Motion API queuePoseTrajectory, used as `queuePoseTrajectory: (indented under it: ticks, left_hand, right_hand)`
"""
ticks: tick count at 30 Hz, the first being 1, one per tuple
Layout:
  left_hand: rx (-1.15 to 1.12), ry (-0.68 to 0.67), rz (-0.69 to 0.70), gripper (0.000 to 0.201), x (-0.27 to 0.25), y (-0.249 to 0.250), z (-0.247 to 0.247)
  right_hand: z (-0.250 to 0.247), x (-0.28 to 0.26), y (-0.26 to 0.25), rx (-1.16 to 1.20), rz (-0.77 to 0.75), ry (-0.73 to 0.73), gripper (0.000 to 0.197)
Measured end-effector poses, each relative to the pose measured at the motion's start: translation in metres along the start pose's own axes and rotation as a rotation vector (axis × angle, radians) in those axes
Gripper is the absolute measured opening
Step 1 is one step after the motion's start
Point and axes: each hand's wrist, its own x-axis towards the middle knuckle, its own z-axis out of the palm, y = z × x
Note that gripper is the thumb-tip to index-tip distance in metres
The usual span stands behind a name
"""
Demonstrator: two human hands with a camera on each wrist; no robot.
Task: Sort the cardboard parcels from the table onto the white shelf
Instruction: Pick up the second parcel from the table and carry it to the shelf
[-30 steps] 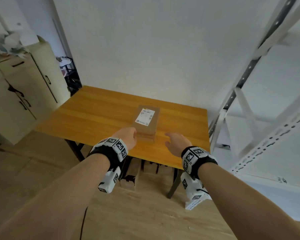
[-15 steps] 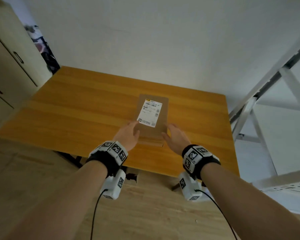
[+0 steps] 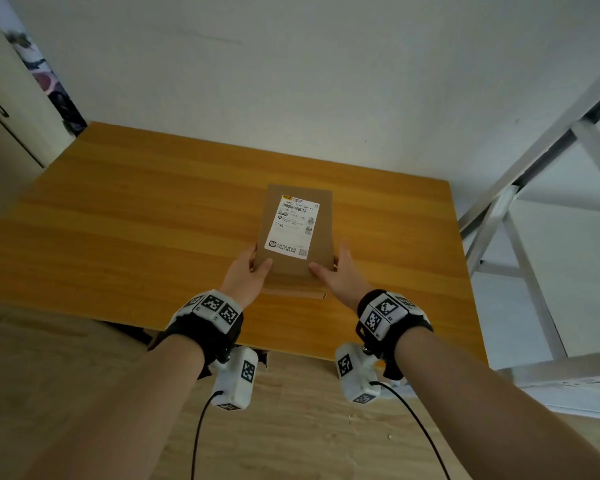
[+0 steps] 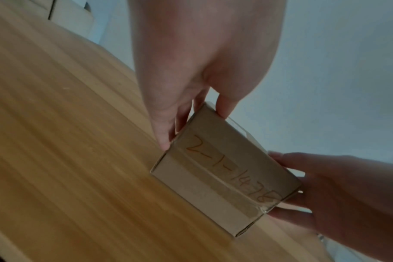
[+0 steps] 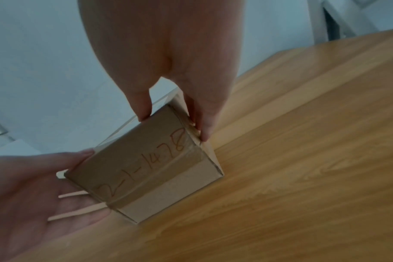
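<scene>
One brown cardboard parcel (image 3: 297,230) with a white shipping label lies on the wooden table (image 3: 136,230), right of its middle. Its near end face (image 4: 222,179) carries tape and handwritten numbers (image 5: 150,168). My left hand (image 3: 257,263) grips the near left corner, thumb on top and fingers down the left side (image 4: 186,115). At the near right corner my right hand (image 3: 336,268) holds it the same way, thumb on top and fingers on the right side (image 5: 191,109). I cannot tell whether the parcel is lifted off the table.
The white metal shelf frame (image 3: 520,220) stands right of the table, with its slanted posts close to the table's right edge. A cream cabinet (image 3: 0,133) stands at the far left. A white wall runs behind the table. Wooden floor lies below my arms.
Both hands moved forward from in front of the parcel to its near corners and closed on it, thumbs now on its top. The view has come closer to the table.
</scene>
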Motion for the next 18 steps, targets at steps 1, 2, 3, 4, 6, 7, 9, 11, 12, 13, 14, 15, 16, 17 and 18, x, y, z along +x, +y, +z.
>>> queuePoseTrajectory:
  ticks: [1, 2, 3, 4, 6, 7, 9, 11, 12, 13, 14, 15, 16, 17, 18]
  left_hand:
    - [-0.021, -0.001, -0.004, 0.052, -0.001, 0.001, 0.001]
    - [-0.039, -0.005, -0.006, 0.052, -0.003, 0.002, 0.001]
    - [-0.059, -0.007, -0.005, 0.052, -0.006, 0.003, 0.0]
    - [-0.079, -0.01, -0.008, 0.052, -0.01, 0.005, 0.0]
    - [-0.115, -0.012, -0.015, 0.051, -0.019, 0.012, -0.002]
    - [-0.121, -0.012, -0.015, 0.051, -0.024, 0.015, -0.003]
    - [-0.128, -0.011, -0.012, 0.05, -0.037, 0.025, -0.005]
    - [-0.144, -0.012, 0.0, 0.053, -0.052, 0.037, -0.007]
    - [-0.151, -0.008, 0.004, 0.054, -0.059, 0.043, -0.008]
    - [-0.16, -0.006, 0.008, 0.056, -0.068, 0.049, -0.009]
    - [-0.166, -0.006, 0.012, 0.058, -0.076, 0.056, -0.01]
    - [-0.167, -0.005, 0.018, 0.06, -0.084, 0.063, -0.01]
    - [-0.165, -0.003, 0.027, 0.061, -0.093, 0.07, -0.011]
    - [-0.16, 0.004, 0.041, 0.062, -0.102, 0.077, -0.011]
    - [-0.153, 0.012, 0.057, 0.061, -0.111, 0.084, -0.011]
  right_hand:
    - [0.0, 0.0, 0.0, 0.005, 0.009, -0.001, 0.072]
    - [-0.001, -0.001, 0.0, 0.012, 0.017, -0.005, 0.068]
    - [-0.002, -0.002, 0.0, 0.026, 0.027, -0.012, 0.065]
    - [-0.004, -0.005, -0.001, 0.038, 0.029, -0.019, 0.064]
    - [-0.01, -0.014, -0.005, 0.045, 0.014, -0.019, 0.063]
    - [-0.013, -0.019, -0.007, 0.051, 0.007, -0.016, 0.062]
    - [-0.021, -0.03, -0.012, 0.063, -0.014, -0.007, 0.063]
    - [-0.029, -0.044, -0.02, 0.074, -0.037, 0.006, 0.065]
    - [-0.033, -0.051, -0.024, 0.088, -0.043, 0.01, 0.067]
    - [-0.038, -0.06, -0.028, 0.1, -0.046, 0.005, 0.068]
    - [-0.043, -0.068, -0.032, 0.108, -0.053, 0.006, 0.07]
    - [-0.048, -0.076, -0.036, 0.113, -0.06, 0.011, 0.071]
    - [-0.054, -0.085, -0.039, 0.12, -0.069, 0.015, 0.073]
    - [-0.06, -0.094, -0.043, 0.132, -0.073, 0.013, 0.075]
    - [-0.066, -0.102, -0.046, 0.147, -0.081, 0.01, 0.077]
